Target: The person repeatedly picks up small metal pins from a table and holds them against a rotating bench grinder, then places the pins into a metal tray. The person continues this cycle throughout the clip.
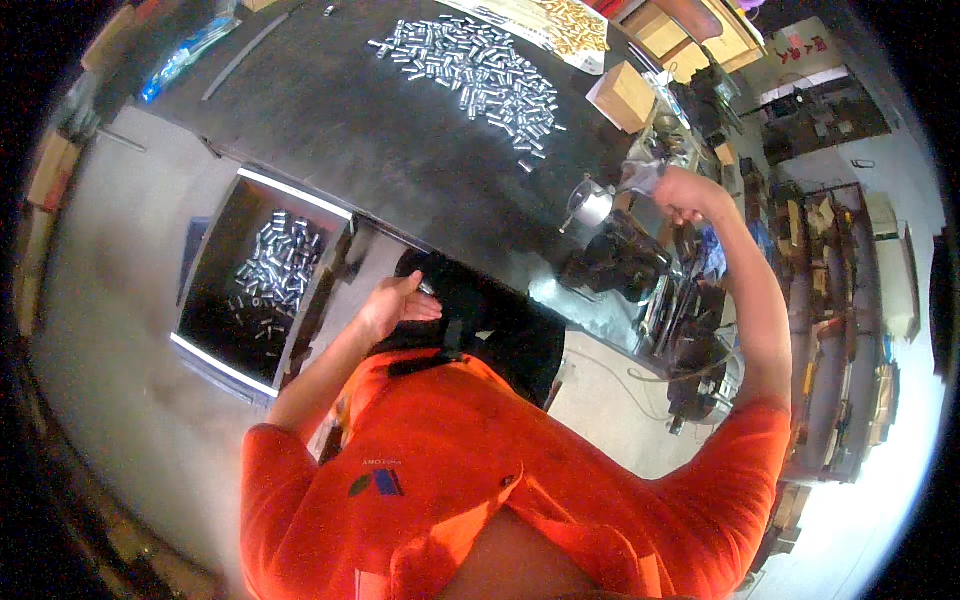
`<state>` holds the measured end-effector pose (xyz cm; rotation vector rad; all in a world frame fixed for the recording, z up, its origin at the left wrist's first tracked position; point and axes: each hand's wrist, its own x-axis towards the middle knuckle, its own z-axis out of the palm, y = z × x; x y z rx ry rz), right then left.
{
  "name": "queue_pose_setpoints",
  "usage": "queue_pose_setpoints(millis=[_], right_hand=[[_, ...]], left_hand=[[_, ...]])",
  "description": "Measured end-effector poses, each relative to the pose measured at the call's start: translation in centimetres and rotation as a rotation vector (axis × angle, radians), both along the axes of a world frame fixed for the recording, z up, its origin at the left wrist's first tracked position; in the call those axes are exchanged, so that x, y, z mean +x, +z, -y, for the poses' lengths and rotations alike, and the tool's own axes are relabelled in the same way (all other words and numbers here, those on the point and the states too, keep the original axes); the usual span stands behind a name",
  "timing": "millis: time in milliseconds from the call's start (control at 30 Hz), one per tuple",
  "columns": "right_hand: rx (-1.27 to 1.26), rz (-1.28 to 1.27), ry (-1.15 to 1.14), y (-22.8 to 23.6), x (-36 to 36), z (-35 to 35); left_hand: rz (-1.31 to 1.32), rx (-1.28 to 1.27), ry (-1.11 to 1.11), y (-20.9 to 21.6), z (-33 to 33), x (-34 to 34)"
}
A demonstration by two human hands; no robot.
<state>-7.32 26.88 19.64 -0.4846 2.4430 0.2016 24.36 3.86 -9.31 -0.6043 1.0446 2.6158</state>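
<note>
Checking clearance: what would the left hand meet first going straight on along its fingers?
Probably the near edge of the worktable, past the dark clothing at the lap; the left hand's height is unclear, so it might brush that clothing first.

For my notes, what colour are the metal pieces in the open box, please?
The metal pieces are silver, clearest in head view.
</note>
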Motion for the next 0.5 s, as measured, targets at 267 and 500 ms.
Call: queue_pose_setpoints(millis=[267, 500], right_hand=[[-0.876, 0.073, -0.057, 6.7, 12.0, -4.8], [-0.624, -0.011, -0.122, -5.3, 20.4, -4.6]], left_hand=[[-0.145, 0.18, -0.054, 2.0, -1.2, -1.7], [-0.102, 0.11, -0.035, 3.5, -2.0, -1.7]])
